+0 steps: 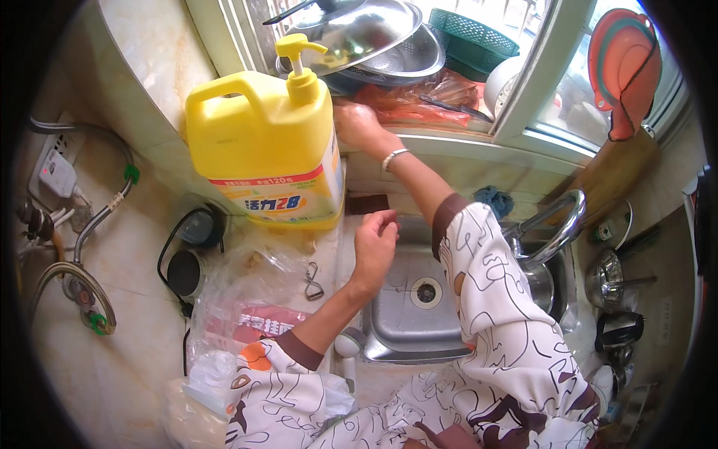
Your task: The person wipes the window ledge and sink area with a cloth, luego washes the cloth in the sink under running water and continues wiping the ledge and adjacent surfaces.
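Note:
My right hand (362, 126) reaches to the window sill, beside the upper right side of a large yellow pump jug of dish soap (263, 146). Its fingertips are partly hidden by the jug, so any hold there cannot be seen. My left hand (376, 244) hovers by the left rim of a steel sink (415, 331), fingers bent, with no object visible in it. Just beyond that hand lies a dark brown block (367, 204). A chrome faucet (561, 236) arches over the sink's right part.
Steel pans with a lid (364, 39), green plastic baskets (477, 39) and a red plastic bag (415, 98) crowd the sill. Left of the sink lie plastic packaging (247, 320), a metal peeler (313, 282) and a handled brush (349, 343). A steel pot (539, 286) stands at right.

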`<action>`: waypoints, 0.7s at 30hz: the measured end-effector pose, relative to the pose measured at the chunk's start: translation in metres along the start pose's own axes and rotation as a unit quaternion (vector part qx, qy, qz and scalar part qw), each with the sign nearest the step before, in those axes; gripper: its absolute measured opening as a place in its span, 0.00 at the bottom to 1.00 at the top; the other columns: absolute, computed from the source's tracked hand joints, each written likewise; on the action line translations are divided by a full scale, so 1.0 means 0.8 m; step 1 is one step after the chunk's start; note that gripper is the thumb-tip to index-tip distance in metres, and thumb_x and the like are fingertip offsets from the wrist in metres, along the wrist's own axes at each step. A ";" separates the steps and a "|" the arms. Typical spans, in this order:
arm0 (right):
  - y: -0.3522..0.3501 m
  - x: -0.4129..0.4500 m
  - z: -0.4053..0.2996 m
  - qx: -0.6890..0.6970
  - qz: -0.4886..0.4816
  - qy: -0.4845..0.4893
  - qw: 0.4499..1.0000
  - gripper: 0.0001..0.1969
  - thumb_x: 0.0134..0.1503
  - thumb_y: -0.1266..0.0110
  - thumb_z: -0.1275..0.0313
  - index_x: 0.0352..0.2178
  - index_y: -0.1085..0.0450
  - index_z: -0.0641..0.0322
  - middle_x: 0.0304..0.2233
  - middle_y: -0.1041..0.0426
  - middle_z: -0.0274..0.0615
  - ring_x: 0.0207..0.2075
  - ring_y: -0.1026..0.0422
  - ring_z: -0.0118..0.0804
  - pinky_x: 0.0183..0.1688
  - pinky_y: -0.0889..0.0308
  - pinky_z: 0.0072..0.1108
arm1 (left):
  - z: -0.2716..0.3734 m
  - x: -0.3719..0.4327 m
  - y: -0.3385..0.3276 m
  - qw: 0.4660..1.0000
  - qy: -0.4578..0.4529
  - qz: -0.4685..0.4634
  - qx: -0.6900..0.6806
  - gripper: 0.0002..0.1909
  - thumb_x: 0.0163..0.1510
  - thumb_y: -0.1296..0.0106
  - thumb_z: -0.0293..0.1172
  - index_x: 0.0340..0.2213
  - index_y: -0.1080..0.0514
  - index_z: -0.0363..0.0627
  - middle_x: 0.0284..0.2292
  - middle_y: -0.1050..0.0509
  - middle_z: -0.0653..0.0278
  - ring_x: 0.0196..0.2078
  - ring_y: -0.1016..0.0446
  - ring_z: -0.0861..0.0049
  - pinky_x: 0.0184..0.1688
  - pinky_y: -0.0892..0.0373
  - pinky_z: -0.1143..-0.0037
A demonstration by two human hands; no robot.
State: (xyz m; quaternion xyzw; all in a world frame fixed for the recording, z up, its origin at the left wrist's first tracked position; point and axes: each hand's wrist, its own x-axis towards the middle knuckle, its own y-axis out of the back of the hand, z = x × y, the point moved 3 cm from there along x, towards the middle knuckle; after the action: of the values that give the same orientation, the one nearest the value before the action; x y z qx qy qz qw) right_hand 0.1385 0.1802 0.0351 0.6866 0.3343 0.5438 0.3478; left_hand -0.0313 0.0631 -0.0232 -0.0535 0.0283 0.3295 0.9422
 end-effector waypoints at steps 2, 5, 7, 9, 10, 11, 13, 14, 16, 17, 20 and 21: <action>-0.017 0.015 -0.007 0.109 -0.009 0.031 0.994 0.11 0.44 0.53 0.73 0.30 0.33 0.67 0.29 0.29 0.52 0.33 0.30 0.48 0.34 0.34 0.32 | 0.003 -0.001 -0.003 1.000 -0.017 -0.002 0.025 0.12 0.52 0.60 0.22 0.39 0.34 0.32 0.38 0.34 0.61 0.38 0.32 0.78 0.40 0.34 0.79; -0.019 0.024 -0.030 0.322 -0.005 0.036 0.946 0.15 0.45 0.52 0.69 0.34 0.34 0.68 0.34 0.30 0.53 0.36 0.30 0.46 0.36 0.35 0.29 | 0.007 -0.004 0.005 0.997 -0.041 0.010 0.058 0.12 0.51 0.60 0.21 0.38 0.34 0.31 0.38 0.35 0.61 0.38 0.32 0.78 0.40 0.34 0.79; -0.005 0.019 -0.037 0.459 0.001 0.019 0.888 0.18 0.46 0.51 0.66 0.37 0.34 0.67 0.36 0.30 0.52 0.38 0.30 0.44 0.38 0.36 0.28 | 0.009 -0.004 0.003 0.994 -0.078 0.011 0.082 0.11 0.51 0.60 0.21 0.37 0.33 0.31 0.37 0.36 0.61 0.38 0.32 0.78 0.40 0.34 0.79; -0.004 0.020 -0.030 0.445 -0.025 0.026 0.895 0.18 0.46 0.51 0.65 0.37 0.34 0.67 0.37 0.30 0.52 0.38 0.30 0.43 0.38 0.36 0.27 | 0.006 -0.004 0.001 0.994 -0.072 0.013 0.076 0.11 0.51 0.60 0.21 0.37 0.33 0.31 0.37 0.36 0.61 0.38 0.32 0.78 0.40 0.34 0.79; -0.005 0.022 -0.025 0.416 -0.045 0.034 0.908 0.18 0.46 0.51 0.65 0.37 0.34 0.66 0.37 0.30 0.51 0.38 0.30 0.43 0.38 0.36 0.27 | 0.002 -0.003 0.000 0.995 -0.070 0.007 0.071 0.11 0.51 0.60 0.21 0.37 0.33 0.31 0.37 0.36 0.61 0.38 0.32 0.77 0.40 0.33 0.79; -0.001 0.023 -0.015 0.376 -0.070 0.039 0.923 0.18 0.46 0.51 0.65 0.38 0.34 0.66 0.37 0.30 0.51 0.38 0.30 0.43 0.38 0.36 0.27 | 0.000 -0.001 -0.007 0.996 -0.068 -0.004 0.061 0.11 0.51 0.60 0.21 0.37 0.33 0.31 0.37 0.36 0.61 0.37 0.32 0.77 0.40 0.33 0.79; 0.001 0.025 -0.027 0.325 -0.113 0.056 0.937 0.19 0.46 0.51 0.64 0.38 0.34 0.65 0.37 0.30 0.51 0.38 0.30 0.42 0.38 0.36 0.27 | 0.004 -0.005 0.001 0.996 -0.068 0.005 0.065 0.11 0.51 0.60 0.21 0.37 0.33 0.31 0.37 0.36 0.61 0.38 0.32 0.77 0.40 0.33 0.79; 0.004 0.028 -0.030 0.303 -0.135 0.065 0.941 0.19 0.46 0.51 0.64 0.38 0.34 0.65 0.38 0.30 0.50 0.38 0.31 0.42 0.38 0.36 0.27 | 0.006 -0.008 0.004 0.996 -0.067 0.009 0.066 0.11 0.51 0.59 0.21 0.37 0.33 0.31 0.37 0.36 0.61 0.38 0.33 0.77 0.40 0.33 0.80; 0.018 0.026 -0.031 0.258 -0.183 0.071 0.946 0.19 0.46 0.51 0.64 0.38 0.34 0.65 0.38 0.30 0.50 0.38 0.31 0.41 0.38 0.36 0.26 | 0.008 -0.008 0.002 0.994 -0.069 0.003 0.081 0.12 0.51 0.59 0.21 0.37 0.34 0.31 0.37 0.36 0.61 0.38 0.33 0.78 0.40 0.33 0.80; 0.026 0.027 -0.033 0.235 -0.204 0.076 0.947 0.19 0.46 0.51 0.63 0.39 0.34 0.64 0.38 0.30 0.50 0.38 0.31 0.41 0.38 0.36 0.26 | 0.009 -0.008 0.002 0.993 -0.069 -0.001 0.097 0.12 0.51 0.59 0.21 0.38 0.34 0.30 0.37 0.37 0.61 0.38 0.33 0.78 0.40 0.32 0.80; 0.042 0.026 -0.032 0.170 -0.258 0.078 0.948 0.20 0.46 0.51 0.63 0.39 0.34 0.63 0.39 0.30 0.49 0.39 0.31 0.40 0.39 0.36 0.26 | 0.010 -0.007 -0.002 0.993 -0.069 -0.003 0.091 0.12 0.51 0.59 0.20 0.38 0.34 0.30 0.37 0.37 0.61 0.37 0.33 0.78 0.40 0.32 0.80; 0.047 0.030 -0.033 0.150 -0.270 0.075 0.948 0.20 0.46 0.51 0.62 0.39 0.34 0.63 0.39 0.30 0.48 0.39 0.31 0.40 0.39 0.37 0.26 | 0.009 -0.007 -0.003 0.993 -0.072 -0.005 0.090 0.12 0.51 0.59 0.20 0.38 0.34 0.30 0.37 0.37 0.61 0.37 0.33 0.78 0.40 0.32 0.80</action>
State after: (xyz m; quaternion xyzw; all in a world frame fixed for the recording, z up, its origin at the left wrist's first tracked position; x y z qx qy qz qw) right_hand 0.1202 0.1829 0.0833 0.5724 0.6098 0.4228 0.3488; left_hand -0.0338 0.0585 -0.0156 0.0551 -0.0099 0.3235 0.9446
